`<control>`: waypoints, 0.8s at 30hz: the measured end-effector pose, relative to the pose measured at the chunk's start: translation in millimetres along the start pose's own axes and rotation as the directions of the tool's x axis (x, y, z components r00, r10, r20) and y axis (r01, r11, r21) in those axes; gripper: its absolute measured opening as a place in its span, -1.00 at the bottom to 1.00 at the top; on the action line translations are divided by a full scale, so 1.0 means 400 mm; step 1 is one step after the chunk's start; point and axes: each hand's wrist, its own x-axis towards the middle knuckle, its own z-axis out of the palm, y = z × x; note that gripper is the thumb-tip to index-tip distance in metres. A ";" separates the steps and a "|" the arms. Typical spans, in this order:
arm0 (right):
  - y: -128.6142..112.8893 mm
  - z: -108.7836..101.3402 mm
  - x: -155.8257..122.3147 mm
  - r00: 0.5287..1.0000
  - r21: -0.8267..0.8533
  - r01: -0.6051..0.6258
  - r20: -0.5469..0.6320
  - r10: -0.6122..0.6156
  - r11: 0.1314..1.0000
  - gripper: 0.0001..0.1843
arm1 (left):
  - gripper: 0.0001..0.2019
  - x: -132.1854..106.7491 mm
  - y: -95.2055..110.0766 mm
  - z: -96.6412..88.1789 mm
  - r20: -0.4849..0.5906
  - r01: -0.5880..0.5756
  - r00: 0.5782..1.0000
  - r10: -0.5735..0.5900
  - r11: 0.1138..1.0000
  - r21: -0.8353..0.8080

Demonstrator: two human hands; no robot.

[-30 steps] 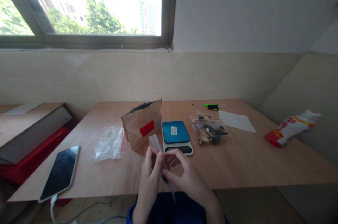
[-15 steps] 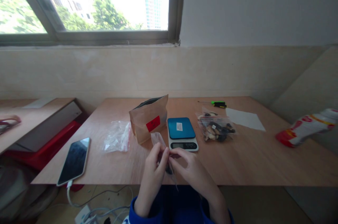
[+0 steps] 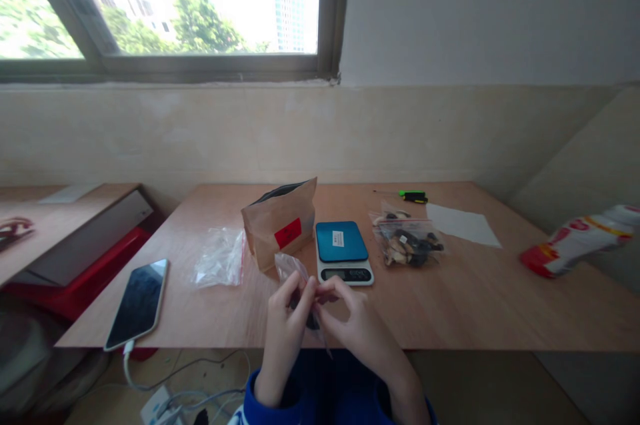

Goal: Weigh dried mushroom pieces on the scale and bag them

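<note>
On my feed, the left hand [image 3: 285,331] and right hand [image 3: 359,325] pinch a small clear plastic bag [image 3: 289,268] between their fingers, just over the near edge of the wooden table [image 3: 450,318]. Just ahead stand a brown paper bag [image 3: 277,228] and a blue kitchen scale [image 3: 343,251]. I see a zip bag of dried pieces [image 3: 407,239] right of the scale, and a phone [image 3: 137,305] off left.

One head-worn view, facing forward and down, close above the left hand [image 3: 285,345] and right hand [image 3: 357,321], wooden table [image 3: 450,305] ahead, window [image 3: 200,5] seemingly overexposed
</note>
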 end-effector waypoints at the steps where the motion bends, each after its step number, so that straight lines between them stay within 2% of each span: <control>1: 0.003 -0.003 0.000 1.000 -0.033 0.006 -0.018 -0.006 0.999 -0.92 | -0.62 -0.001 -0.002 0.003 0.015 0.001 1.000 -0.001 1.000 -0.004; 4: 0.006 -0.013 -0.003 0.999 -0.106 0.022 -0.046 -0.027 0.994 -0.89 | -0.62 -0.002 -0.008 0.014 0.029 0.000 1.000 0.000 1.000 -0.020; 8: 0.002 -0.023 -0.010 1.000 -0.059 0.026 -0.015 -0.027 0.998 -0.92 | -0.61 0.003 -0.011 0.025 0.020 0.007 1.000 -0.006 0.999 -0.031; 12: 0.010 -0.027 -0.013 0.999 -0.063 0.011 -0.031 -0.013 0.998 -0.96 | -0.62 0.008 -0.011 0.031 0.033 -0.002 0.999 0.003 1.000 -0.017; 24: 0.022 -0.047 -0.009 0.997 -0.027 0.057 -0.049 -0.059 0.998 -0.84 | -0.67 0.010 -0.022 0.025 0.129 -0.017 0.991 0.016 1.000 0.006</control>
